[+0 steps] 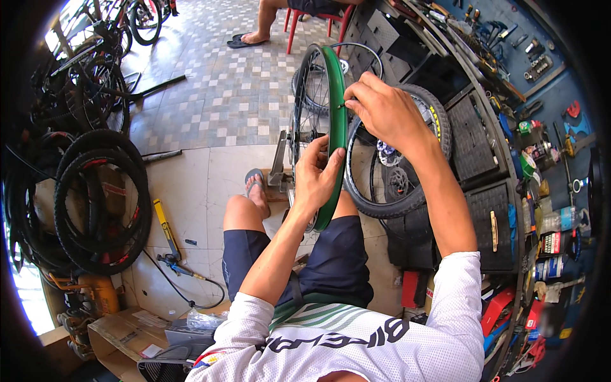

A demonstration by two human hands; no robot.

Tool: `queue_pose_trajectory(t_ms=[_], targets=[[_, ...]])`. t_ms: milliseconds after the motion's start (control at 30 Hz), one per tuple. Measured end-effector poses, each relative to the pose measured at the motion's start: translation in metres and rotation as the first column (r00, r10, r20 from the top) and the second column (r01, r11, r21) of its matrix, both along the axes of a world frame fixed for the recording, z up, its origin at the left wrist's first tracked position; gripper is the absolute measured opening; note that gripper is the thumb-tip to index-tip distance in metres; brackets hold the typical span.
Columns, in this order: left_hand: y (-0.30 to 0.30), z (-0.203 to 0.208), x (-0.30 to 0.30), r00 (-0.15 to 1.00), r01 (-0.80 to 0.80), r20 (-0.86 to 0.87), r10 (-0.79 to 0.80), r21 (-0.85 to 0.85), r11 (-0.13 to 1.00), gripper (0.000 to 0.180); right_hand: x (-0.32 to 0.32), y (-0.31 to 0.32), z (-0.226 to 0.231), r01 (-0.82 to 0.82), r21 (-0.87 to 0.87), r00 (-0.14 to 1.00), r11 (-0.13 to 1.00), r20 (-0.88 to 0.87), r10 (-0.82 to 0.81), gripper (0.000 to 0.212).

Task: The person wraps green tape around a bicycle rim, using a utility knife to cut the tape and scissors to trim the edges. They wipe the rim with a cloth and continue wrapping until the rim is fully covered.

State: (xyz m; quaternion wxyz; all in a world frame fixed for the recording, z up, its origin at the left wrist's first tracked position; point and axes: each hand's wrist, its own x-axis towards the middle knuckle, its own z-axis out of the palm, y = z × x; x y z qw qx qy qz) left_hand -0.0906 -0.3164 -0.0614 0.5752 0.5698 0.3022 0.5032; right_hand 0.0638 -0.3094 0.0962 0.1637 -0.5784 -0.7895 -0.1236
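Note:
A bicycle wheel [338, 76] stands upright in front of me, its outer rim face covered by a green strip. My left hand [318, 175] is closed round the near part of the rim, thumb pressed on the green. Higher up, my right hand [385, 111] pinches a small dark piece [342, 106] against the green face; too little of it shows to tell its kind. Spokes and hub are seen edge-on to the left of the rim. A metal stand [278, 159] is beside the hub, partly behind the wheel.
Behind my right arm leans another wheel with a knobby tyre [439, 121]. Several tyres [102, 204] hang at left. A yellow-black tool [164, 226] and an air hose gun [175, 264] lie on the floor. Tools crowd the right wall; a person sits on a red chair [293, 28] ahead.

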Motion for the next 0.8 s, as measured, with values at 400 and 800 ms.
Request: queue_pose_trajectory(t_ms=[400,800], targets=[[-0.010,-0.017,0.008,0.997,-0.007,0.074,0.008,-0.014,1.000,0.034,-0.011,-0.002,0.000,-0.026,-0.028,0.997,0.999,0.072,0.028,0.011],[-0.010,-0.030,0.014,0.996,-0.054,0.072,0.047,0.100,0.994,0.032,-0.025,-0.007,-0.008,0.014,-0.018,0.994,1.000,0.107,-0.012,0.014]])
